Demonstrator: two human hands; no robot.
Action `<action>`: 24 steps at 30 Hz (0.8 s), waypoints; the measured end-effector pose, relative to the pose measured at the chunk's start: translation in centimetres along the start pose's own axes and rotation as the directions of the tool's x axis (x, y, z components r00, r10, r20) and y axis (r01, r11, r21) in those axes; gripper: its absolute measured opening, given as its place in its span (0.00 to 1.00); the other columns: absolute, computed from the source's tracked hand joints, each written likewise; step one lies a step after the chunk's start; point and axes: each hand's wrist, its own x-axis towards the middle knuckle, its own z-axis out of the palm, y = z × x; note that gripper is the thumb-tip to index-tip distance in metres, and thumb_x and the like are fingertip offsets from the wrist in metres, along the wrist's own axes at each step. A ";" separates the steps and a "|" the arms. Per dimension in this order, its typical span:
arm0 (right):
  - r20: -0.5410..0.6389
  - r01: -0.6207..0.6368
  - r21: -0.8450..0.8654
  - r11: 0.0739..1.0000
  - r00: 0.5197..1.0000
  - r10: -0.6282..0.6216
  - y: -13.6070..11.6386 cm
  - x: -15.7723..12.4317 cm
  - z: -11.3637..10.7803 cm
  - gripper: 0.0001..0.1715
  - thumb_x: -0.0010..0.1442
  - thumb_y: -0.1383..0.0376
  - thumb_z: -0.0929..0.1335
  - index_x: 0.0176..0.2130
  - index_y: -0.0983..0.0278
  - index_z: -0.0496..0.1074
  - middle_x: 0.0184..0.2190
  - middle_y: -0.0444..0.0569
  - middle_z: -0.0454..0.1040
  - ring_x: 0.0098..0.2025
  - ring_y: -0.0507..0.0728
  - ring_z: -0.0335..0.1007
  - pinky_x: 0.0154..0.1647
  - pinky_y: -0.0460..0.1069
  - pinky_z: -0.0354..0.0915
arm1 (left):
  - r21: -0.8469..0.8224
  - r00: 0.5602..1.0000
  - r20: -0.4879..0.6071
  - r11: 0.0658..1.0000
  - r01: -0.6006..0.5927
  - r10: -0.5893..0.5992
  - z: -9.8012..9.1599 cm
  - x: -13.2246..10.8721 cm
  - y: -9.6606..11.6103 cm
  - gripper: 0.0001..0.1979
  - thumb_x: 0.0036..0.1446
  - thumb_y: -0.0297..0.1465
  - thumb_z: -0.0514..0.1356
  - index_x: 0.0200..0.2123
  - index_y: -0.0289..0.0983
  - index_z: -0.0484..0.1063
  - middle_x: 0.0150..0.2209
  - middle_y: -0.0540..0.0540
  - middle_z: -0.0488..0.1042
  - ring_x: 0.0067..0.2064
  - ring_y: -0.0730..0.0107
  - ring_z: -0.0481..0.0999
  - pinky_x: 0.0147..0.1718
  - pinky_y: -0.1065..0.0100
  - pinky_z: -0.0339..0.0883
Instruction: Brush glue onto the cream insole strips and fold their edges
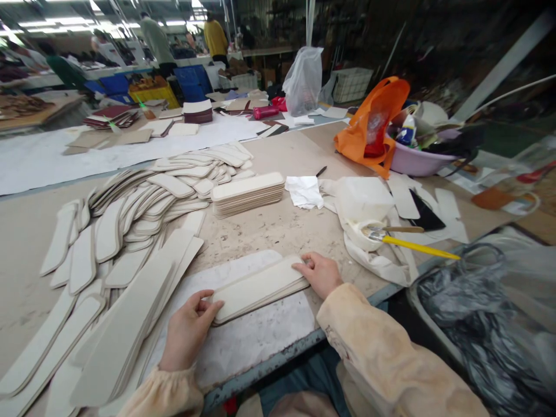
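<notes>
A small stack of cream, elongated flat pieces [259, 288] lies on a white slab [256, 336] at the table's front edge. My left hand [187, 331] grips the stack's near-left end, thumb on top. My right hand [319, 273] presses its far-right end with the fingers curled over the edge. Both sleeves are beige.
Rows of the same cream pieces [130, 231] fan out to the left, and a neat stack [247, 194] stands behind. A yellow-handled brush [408, 243] rests in a white bowl on cloth at right. Further right are an orange bag [373, 124], a purple basin [412, 159] and a black-bagged bin [482, 324]. People stand far back.
</notes>
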 end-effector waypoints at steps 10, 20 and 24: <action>-0.038 0.138 -0.001 0.990 0.990 -0.138 0.1 0.1 -0.3 0.20 0.51 0.52 0.68 0.38 0.62 0.73 0.28 0.45 0.69 0.30 0.53 0.65 0.33 0.48 0.61 | -0.091 1.000 -0.008 0.996 0.017 -0.018 0.2 0.0 0.0 0.25 0.40 0.49 0.61 0.37 0.38 0.71 0.20 0.53 0.68 0.21 0.70 0.66 0.20 0.70 0.56; -0.074 0.150 0.075 0.986 0.987 -0.144 -0.3 0.1 -0.3 0.18 0.45 0.58 0.71 0.37 0.62 0.69 0.36 0.45 0.70 0.32 0.52 0.64 0.36 0.48 0.62 | 0.032 0.993 -0.002 0.993 -0.114 0.114 0.8 0.2 -1.4 0.26 0.48 0.48 0.56 0.45 0.37 0.69 0.23 0.52 0.66 0.25 0.70 0.67 0.26 0.69 0.59; -0.058 0.119 0.142 0.983 0.992 -0.112 -0.8 -0.2 -0.4 0.18 0.45 0.59 0.70 0.37 0.61 0.66 0.31 0.43 0.71 0.31 0.52 0.65 0.34 0.48 0.62 | 0.055 0.980 -0.060 0.981 -0.184 0.187 0.9 0.2 -1.7 0.22 0.48 0.45 0.56 0.43 0.37 0.69 0.28 0.50 0.65 0.27 0.69 0.67 0.30 0.67 0.62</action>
